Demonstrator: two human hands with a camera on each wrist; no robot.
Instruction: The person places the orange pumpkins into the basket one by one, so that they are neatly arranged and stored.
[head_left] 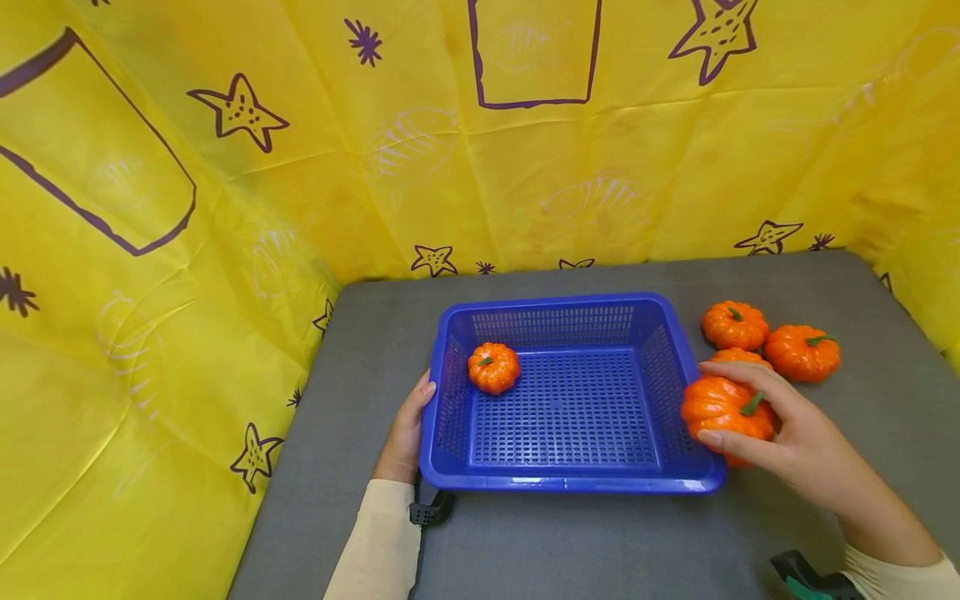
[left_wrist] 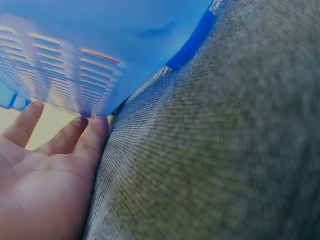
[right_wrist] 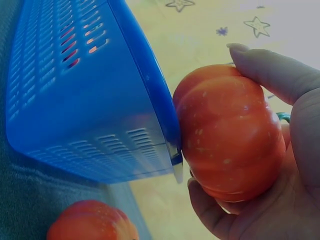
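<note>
While the right grip [head_left: 791,429] holds a pumpkin [head_left: 722,408], basket [head_left: 558,483] contact looks probable.

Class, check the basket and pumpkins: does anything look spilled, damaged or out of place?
Nothing is clearly out of place, spilled or broken. The blue basket shows no visible break; one pumpkin sits inside, other pumpkins beside it. One small oddity: pale flecks on the held pumpkin in the right hand, perhaps scuffs or glare.
</note>
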